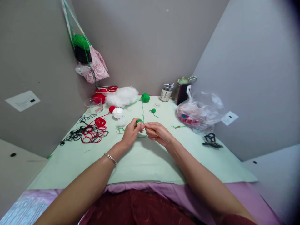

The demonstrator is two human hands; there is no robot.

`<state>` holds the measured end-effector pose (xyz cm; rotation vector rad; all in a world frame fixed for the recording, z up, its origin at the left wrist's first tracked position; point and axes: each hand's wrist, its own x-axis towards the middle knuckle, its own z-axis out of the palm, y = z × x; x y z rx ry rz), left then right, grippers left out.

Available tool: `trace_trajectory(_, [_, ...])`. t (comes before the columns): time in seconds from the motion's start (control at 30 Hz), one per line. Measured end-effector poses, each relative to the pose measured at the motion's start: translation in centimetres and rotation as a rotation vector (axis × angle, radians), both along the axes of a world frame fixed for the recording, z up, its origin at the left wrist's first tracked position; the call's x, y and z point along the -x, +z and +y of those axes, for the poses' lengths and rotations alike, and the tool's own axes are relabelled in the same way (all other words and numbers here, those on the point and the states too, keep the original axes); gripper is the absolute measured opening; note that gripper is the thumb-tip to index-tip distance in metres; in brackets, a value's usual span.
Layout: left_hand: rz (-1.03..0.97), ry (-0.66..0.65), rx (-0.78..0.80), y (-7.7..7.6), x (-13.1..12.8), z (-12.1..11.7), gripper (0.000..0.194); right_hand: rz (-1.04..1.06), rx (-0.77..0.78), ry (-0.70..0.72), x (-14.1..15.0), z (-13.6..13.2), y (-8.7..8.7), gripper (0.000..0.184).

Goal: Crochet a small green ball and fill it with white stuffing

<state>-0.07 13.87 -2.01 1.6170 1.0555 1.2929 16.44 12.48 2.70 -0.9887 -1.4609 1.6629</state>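
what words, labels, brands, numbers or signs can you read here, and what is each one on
"超市", in red on the plastic bag; the characters before it are unclear.
Can: dark upright characters on its pale label, too blurred to read.
Left wall card and right wall card: too faint to read.
Clear tub: red marking, unreadable.

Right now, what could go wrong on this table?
The strand from the larger green ball runs toward your left hand; a tug might roll the ball. Black yarn and red yarn overlap messily at the left and could knot. The yellow tool in your right hand may slip against the left, which is close by.
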Motion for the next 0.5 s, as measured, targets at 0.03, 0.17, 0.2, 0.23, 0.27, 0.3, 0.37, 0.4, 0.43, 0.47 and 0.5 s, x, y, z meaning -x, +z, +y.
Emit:
trace_trajectory(0.03, [0.011, 0.002, 0.001, 0.0, 0.0, 0.0, 0.021, -0.019, -0.026, -0.019, 0.2, -0.2, 0.0, 0.027])
trace_trajectory(0.17, [0.052, 0.019, -0.011, 0.1, 0.1, 0.2, 0.019, -0.129, -0.171, -0.118, 1.3, -1.4, -0.1, 0.018])
trace_trajectory(0.2, [0.060, 0.025, -0.018, 0.1, 0.1, 0.3, 0.018, -0.158, -0.207, -0.143, 1.6, -1.7, -0.2, 0.018])
trace_trajectory(0.23, [0.067, 0.032, -0.026, 0.1, 0.2, 0.3, 0.016, -0.183, -0.238, -0.164, 1.9, -2.0, -0.3, 0.020])
trace_trajectory(0.27, [0.073, 0.040, -0.034, 0.1, 0.2, 0.4, 0.014, -0.203, -0.261, -0.181, 2.1, -2.4, -0.4, 0.022])
trace_trajectory(0.3, [0.078, 0.049, -0.042, 0.0, 0.2, 0.5, 0.012, -0.217, -0.277, -0.192, 2.2, -2.6, -0.5, 0.024])
trace_trajectory(0.37, [0.087, 0.067, -0.055, 0.0, 0.3, 0.6, 0.011, -0.222, -0.284, -0.193, 2.4, -3.0, -0.5, 0.026])
trace_trajectory(0.4, [0.090, 0.074, -0.061, 0.0, 0.4, 0.6, 0.011, -0.214, -0.276, -0.182, 2.4, -3.0, -0.5, 0.026])
trace_trajectory(0.43, [0.094, 0.080, -0.067, 0.0, 0.4, 0.7, 0.011, -0.197, -0.261, -0.163, 2.4, -3.0, -0.5, 0.026])
trace_trajectory(0.47, [0.098, 0.086, -0.074, 0.0, 0.5, 0.7, 0.011, -0.173, -0.237, -0.136, 2.3, -2.8, -0.5, 0.024])
trace_trajectory(0.5, [0.101, 0.094, -0.082, 0.0, 0.6, 0.6, 0.011, -0.143, -0.204, -0.098, 2.1, -2.6, -0.4, 0.021])
